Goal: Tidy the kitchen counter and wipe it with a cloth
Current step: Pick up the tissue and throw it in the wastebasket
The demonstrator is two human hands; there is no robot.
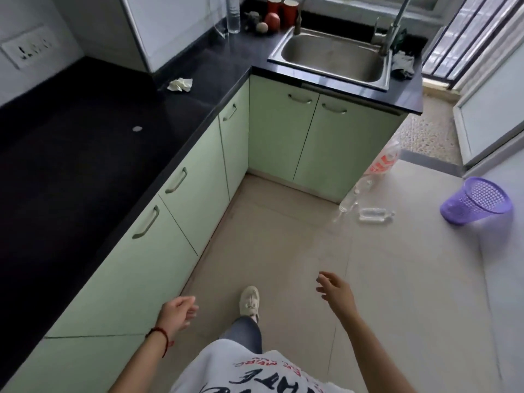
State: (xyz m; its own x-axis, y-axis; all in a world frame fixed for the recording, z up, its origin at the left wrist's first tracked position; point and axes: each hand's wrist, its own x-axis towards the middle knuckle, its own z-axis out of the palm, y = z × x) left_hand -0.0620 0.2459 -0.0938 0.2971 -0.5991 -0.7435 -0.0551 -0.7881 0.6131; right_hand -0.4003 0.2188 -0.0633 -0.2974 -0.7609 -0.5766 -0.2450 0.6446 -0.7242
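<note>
You stand on a pale tiled floor [397, 279] in a kitchen, looking down at both your hands, which hang in the air above the floor and hold nothing. Your left hand [177, 313], with a red thread at the wrist, is near the green cabinets [158, 228]; its fingers are loosely curled. Your right hand [334, 290] reaches forward with its fingers loosely spread.

The dark L-shaped counter [85, 143] runs along your left and turns across ahead of you. A crumpled white cloth [180, 84] lies on it near the inner corner, well apart from both hands and far ahead of your left fingers. A small pale disc [137, 128] lies on the counter nearer you. Farther back stand a clear bottle [233, 15], two red cups [282, 9] and two pieces of round fruit [268, 24]. A steel sink [330, 56] is set in the counter ahead, with a dark rag [402, 65] just right of it.

On the floor to your right lie clear plastic bottles [368, 205] and a tilted purple basket [476, 204].
</note>
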